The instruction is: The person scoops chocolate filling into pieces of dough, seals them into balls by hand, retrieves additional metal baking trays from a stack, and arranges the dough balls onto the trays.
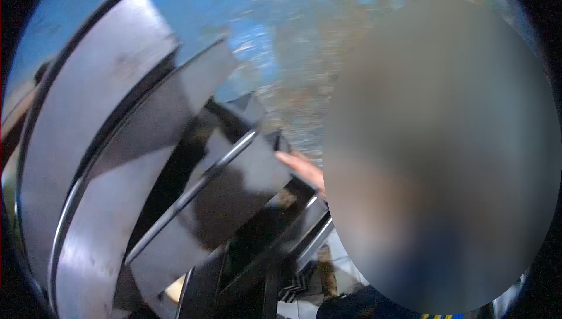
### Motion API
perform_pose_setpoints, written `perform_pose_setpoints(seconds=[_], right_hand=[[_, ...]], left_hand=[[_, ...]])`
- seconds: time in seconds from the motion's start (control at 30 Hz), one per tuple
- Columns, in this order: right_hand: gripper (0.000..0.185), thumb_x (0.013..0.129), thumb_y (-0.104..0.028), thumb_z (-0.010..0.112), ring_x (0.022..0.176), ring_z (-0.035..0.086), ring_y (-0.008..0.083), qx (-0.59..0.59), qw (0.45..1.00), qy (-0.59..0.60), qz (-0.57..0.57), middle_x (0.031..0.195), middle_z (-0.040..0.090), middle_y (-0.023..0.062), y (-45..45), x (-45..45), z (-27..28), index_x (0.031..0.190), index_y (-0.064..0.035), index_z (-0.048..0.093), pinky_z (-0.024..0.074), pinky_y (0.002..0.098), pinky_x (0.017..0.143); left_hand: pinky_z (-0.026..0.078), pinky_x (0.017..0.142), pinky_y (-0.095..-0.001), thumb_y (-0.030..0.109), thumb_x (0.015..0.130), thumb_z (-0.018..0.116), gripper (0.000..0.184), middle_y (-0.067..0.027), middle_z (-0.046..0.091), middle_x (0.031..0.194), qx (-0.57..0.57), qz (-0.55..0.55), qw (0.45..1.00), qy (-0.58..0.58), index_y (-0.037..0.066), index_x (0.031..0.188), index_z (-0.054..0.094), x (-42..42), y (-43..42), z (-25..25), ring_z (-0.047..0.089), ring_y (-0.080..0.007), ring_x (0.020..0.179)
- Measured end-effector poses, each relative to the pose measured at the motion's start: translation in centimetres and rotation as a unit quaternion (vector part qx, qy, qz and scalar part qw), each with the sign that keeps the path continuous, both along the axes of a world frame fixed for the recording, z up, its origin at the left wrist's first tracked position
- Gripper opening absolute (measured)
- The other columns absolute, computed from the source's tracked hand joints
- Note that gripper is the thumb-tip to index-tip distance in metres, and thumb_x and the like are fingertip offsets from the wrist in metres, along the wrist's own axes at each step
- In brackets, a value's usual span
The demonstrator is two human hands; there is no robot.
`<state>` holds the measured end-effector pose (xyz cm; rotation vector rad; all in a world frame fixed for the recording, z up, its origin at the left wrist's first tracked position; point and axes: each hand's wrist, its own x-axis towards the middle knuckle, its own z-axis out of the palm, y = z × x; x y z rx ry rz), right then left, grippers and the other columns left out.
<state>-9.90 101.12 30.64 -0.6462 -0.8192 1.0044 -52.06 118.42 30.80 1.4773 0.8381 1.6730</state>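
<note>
Bent sheet-metal panels (143, 178) fill the left and centre foreground, tilted and fanned side by side; at least four broad faces show, though overlaps and deep shadow prevent an exact count. One bright, narrow lip (190, 197) runs diagonally across the middle of the group. At the panels' right-hand side is the only hand clearly visible, apparently the right hand (303, 168), its fingers seeming to touch their edges; the rest is blurred out, so whether it grasps or merely rests there I cannot tell. No left hand can be made out. The step in hand looks like steadying or handling the panels; the next move seems to call for control of their thin edges. Farther off lies one worn, blue-painted floor (252, 43).
</note>
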Motion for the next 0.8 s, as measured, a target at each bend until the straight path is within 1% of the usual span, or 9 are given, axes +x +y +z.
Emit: perform_pose_setpoints(seconds=[0.1, 0.13, 0.2, 0.23, 0.3, 0.4, 0.6, 0.73, 0.8], right_hand=[[0.055, 0.090, -0.046, 0.072, 0.094, 0.067, 0.0225, 0.031, 0.993, -0.011, -0.109, 0.113, 0.070, 0.0132, -9.2, 2.6, -2.4, 0.121, -0.0015, 0.069, 0.0555, 0.0371, 0.086], [0.055, 0.087, -0.045, 0.074, 0.096, 0.065, 0.0224, -0.040, 0.992, -0.019, -0.115, 0.108, 0.071, 0.0119, -13.8, 3.0, -2.5, 0.119, -0.0011, 0.069, 0.0529, 0.0363, 0.089], [0.037, 0.089, -0.034, 0.071, 0.089, 0.066, 0.0156, 0.038, 0.969, -0.046, -0.241, 0.095, 0.072, 0.0076, -22.2, 3.0, -3.9, 0.104, -0.0001, 0.075, 0.0550, 0.0333, 0.082], [0.039, 0.088, -0.037, 0.071, 0.099, 0.064, 0.0185, 0.036, 0.960, -0.071, -0.269, 0.100, 0.071, 0.0097, -26.8, 2.9, -4.8, 0.100, 0.0002, 0.073, 0.0521, 0.0336, 0.091], [0.066, 0.082, -0.043, 0.074, 0.117, 0.056, 0.0258, -0.066, 0.928, -0.107, -0.351, 0.123, 0.064, 0.0185, -36.5, 1.8, -6.3, 0.122, 0.0081, 0.063, 0.0435, 0.0361, 0.106], [0.090, 0.078, -0.045, 0.077, 0.117, 0.054, 0.0276, -0.111, 0.870, -0.022, -0.480, 0.130, 0.057, 0.0207, -48.2, -0.8, -9.8, 0.138, 0.0139, 0.046, 0.0417, 0.0359, 0.107], [0.074, 0.086, -0.019, 0.068, 0.113, 0.055, 0.0143, -0.053, 0.786, -0.022, -0.616, 0.127, 0.056, 0.0088, -74.5, -4.1, -20.8, 0.153, -0.0002, 0.040, 0.0445, 0.0298, 0.101], [0.082, 0.086, -0.020, 0.068, 0.117, 0.055, 0.0229, -0.032, 0.719, 0.016, -0.694, 0.128, 0.055, 0.0141, -92.6, -11.0, -26.3, 0.157, -0.0040, 0.033, 0.0443, 0.0365, 0.105], [0.086, 0.080, -0.019, 0.064, 0.117, 0.056, 0.0203, -0.017, 0.684, 0.003, -0.729, 0.128, 0.055, 0.0118, -101.8, -14.4, -29.3, 0.158, -0.0052, 0.033, 0.0480, 0.0325, 0.100]], left_hand=[[0.051, 0.097, -0.0387, 0.036, 0.105, 0.053, 0.040, -0.0054, 0.064, 0.123, 0.020, -0.094, 0.995, 0.027, 0.010, 0.134, 0.058, 7.1, -5.0, 0.8, 0.062, -0.0211, 0.109], [0.051, 0.097, -0.0387, 0.036, 0.105, 0.053, 0.039, -0.0054, 0.064, 0.122, 0.026, -0.126, 0.991, 0.033, 0.010, 0.134, 0.058, 9.4, -6.9, 0.9, 0.062, -0.0211, 0.108], [0.051, 0.097, -0.0386, 0.036, 0.105, 0.053, 0.039, -0.0055, 0.064, 0.122, 0.036, -0.197, 0.979, 0.046, 0.010, 0.134, 0.058, 14.3, -11.3, 0.0, 0.062, -0.0210, 0.108], [0.051, 0.096, -0.0385, 0.035, 0.105, 0.053, 0.038, -0.0055, 0.064, 0.122, 0.037, -0.237, 0.969, 0.052, 0.010, 0.134, 0.058, 16.6, -13.6, -0.6, 0.062, -0.0210, 0.108], [0.051, 0.096, -0.0384, 0.035, 0.105, 0.053, 0.038, -0.0055, 0.064, 0.121, 0.041, -0.317, 0.945, 0.074, 0.010, 0.133, 0.058, 21.9, -19.1, -1.8, 0.061, -0.0209, 0.107], [0.051, 0.096, -0.0382, 0.034, 0.105, 0.053, 0.037, -0.0055, 0.064, 0.120, 0.027, -0.437, 0.895, 0.086, 0.009, 0.133, 0.058, 28.6, -29.1, -4.4, 0.061, -0.0208, 0.107], [0.051, 0.095, -0.0378, 0.032, 0.105, 0.052, 0.035, -0.0056, 0.063, 0.119, 0.006, -0.608, 0.786, 0.113, 0.009, 0.131, 0.058, 36.1, -51.7, -9.0, 0.061, -0.0205, 0.105], [0.050, 0.095, -0.0376, 0.031, 0.105, 0.052, 0.034, -0.0056, 0.063, 0.118, -0.014, -0.697, 0.702, 0.146, 0.008, 0.130, 0.058, 38.9, -68.9, -14.5, 0.060, -0.0203, 0.104], [0.050, 0.094, -0.0375, 0.030, 0.105, 0.052, 0.034, -0.0056, 0.063, 0.117, -0.037, -0.734, 0.657, 0.169, 0.008, 0.130, 0.058, 39.7, -78.1, -18.5, 0.060, -0.0202, 0.104]])
